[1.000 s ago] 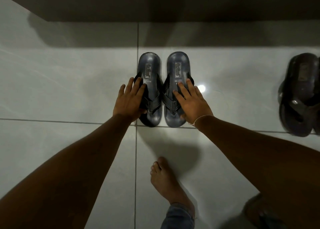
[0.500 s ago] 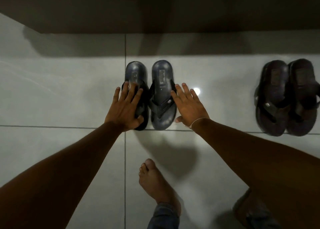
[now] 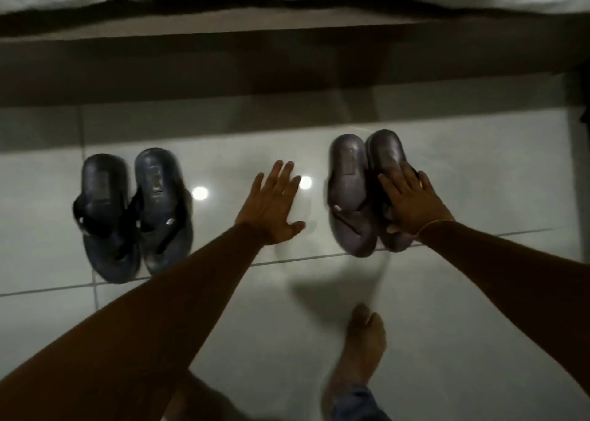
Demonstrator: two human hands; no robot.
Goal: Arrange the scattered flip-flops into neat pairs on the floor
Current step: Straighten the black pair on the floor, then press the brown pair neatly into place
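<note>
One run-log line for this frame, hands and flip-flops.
left hand: open, over white floor tile | right hand: flat on dark brown flip-flop pair | dark navy flip-flop pair: side by side

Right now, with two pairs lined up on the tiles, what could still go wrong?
1. The right hand lies flat on the outer flip-flop of the right pair; a sideways push could skew it against its mate.
2. The left hand hangs open between the pairs; swinging back, it might clip the left pair.
3. The bare foot is close behind; a step forward could nudge them.
</note>
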